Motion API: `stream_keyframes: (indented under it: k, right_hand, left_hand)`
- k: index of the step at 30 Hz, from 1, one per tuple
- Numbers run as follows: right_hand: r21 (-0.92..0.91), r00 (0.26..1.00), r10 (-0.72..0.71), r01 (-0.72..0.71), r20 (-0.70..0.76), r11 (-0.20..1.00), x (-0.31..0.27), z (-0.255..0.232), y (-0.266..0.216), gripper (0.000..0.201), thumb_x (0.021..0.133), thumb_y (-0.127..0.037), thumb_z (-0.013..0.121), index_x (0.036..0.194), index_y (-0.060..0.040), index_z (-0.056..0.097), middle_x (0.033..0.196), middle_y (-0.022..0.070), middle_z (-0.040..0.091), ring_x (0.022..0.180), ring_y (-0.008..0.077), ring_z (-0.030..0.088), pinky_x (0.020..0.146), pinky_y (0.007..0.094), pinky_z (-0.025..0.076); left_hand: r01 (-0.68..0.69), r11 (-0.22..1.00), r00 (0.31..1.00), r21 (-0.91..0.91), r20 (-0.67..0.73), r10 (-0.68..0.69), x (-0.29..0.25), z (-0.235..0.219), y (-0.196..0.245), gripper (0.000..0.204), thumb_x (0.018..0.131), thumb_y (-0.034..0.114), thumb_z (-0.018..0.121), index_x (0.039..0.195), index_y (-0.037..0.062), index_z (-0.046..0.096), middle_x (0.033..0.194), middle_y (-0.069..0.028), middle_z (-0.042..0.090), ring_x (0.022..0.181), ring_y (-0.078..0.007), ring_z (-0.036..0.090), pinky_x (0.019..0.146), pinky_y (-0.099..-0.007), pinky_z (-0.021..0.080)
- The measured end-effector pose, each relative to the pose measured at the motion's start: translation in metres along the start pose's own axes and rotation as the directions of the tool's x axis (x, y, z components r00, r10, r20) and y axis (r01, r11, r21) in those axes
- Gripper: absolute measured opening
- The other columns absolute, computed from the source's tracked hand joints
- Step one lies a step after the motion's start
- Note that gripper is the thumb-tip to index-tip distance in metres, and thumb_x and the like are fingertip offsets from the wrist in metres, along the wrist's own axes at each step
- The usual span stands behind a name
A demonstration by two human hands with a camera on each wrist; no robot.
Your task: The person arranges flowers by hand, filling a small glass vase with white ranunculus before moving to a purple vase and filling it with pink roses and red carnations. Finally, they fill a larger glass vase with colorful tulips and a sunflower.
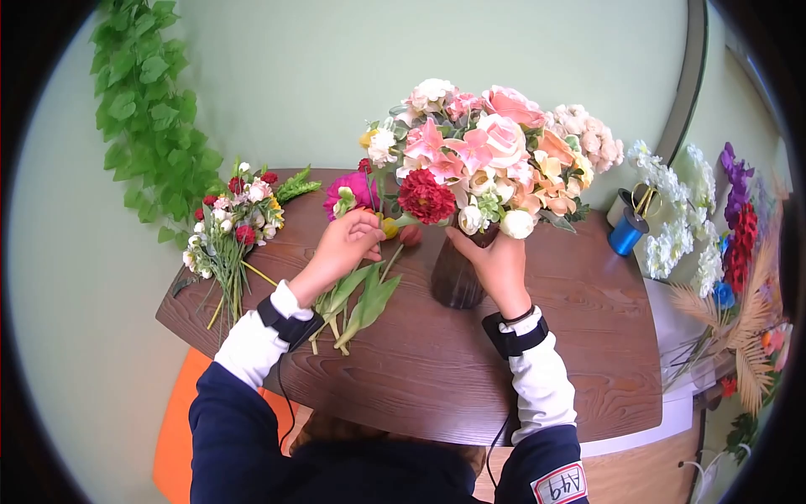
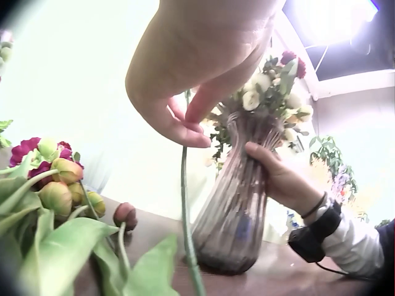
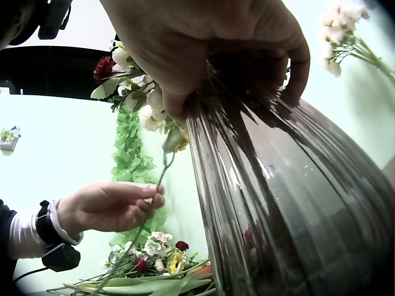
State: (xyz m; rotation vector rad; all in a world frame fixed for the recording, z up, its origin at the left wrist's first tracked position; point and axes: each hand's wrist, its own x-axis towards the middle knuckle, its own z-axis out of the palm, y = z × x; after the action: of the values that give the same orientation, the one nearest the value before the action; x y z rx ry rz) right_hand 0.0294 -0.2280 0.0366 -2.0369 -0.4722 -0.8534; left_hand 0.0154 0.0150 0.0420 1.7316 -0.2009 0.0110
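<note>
Between thumb and fingertips, my left hand (image 1: 340,248) pinches a thin green flower stem (image 2: 186,209), which hangs down beside the vase. In the right wrist view a pale greenish bud (image 3: 172,140) shows at its upper end, overlapping the bouquet. My right hand (image 1: 497,267) grips the neck of a ribbed, smoky glass vase (image 1: 457,281), tilted on the table. A full bouquet (image 1: 504,139) of pink, peach, white and red flowers fills its mouth. Beneath my left hand lie tulips with broad leaves (image 1: 369,307) and a brownish-red bud (image 1: 410,235), near a magenta flower (image 1: 363,186).
A bunch of small red, white and yellow flowers (image 1: 243,210) lies at the table's left. A blue ribbon spool (image 1: 625,233) stands at the right edge, before white blossoms (image 1: 672,244). Green vines (image 1: 151,109) hang on the wall. An orange chair (image 1: 180,428) is at lower left.
</note>
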Motion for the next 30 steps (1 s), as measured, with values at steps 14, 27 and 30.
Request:
stream_keyframes:
  k: [14,27,30]
  right_hand:
    - [0.131,0.997,-0.018,0.008,0.080,0.991,0.004,-0.010,0.004,0.049,0.068,-0.021,0.077,0.106,0.0018,0.057,0.093,0.0107,0.064,0.080,0.0189,0.062,0.074,0.0318,0.048]
    - [0.185,0.966,0.072,-0.121,0.248,0.975,0.004,-0.028,-0.010,0.055,0.066,-0.020,0.079,0.110,0.0008,0.055,0.103,0.0103,0.062,0.094,0.0212,0.059,0.085,0.0328,0.045]
    - [0.160,0.978,0.038,-0.072,0.204,0.985,0.004,-0.025,-0.008,0.055,0.066,-0.019,0.079,0.111,0.0009,0.055,0.104,0.0110,0.062,0.096,0.0225,0.058,0.086,0.0337,0.044]
  left_hand:
    - [-0.526,0.811,0.848,-0.257,-0.226,0.479,-0.068,0.029,0.048,0.012,0.092,0.005,0.051,0.103,0.0012,0.049,0.101,-0.0124,0.059,0.082,-0.0158,0.061,0.081,-0.0323,0.052]
    - [-0.852,0.506,0.443,0.134,-0.333,0.833,-0.070,0.038,0.071,0.011,0.090,-0.002,0.047,0.101,0.0005,0.048,0.102,-0.0170,0.058,0.082,-0.0183,0.061,0.079,-0.0318,0.052]
    - [-0.864,0.450,0.386,0.227,-0.277,0.880,-0.070,0.031,0.076,0.012,0.090,-0.003,0.047,0.102,0.0008,0.047,0.102,-0.0176,0.057,0.083,-0.0190,0.061,0.079,-0.0316,0.052]
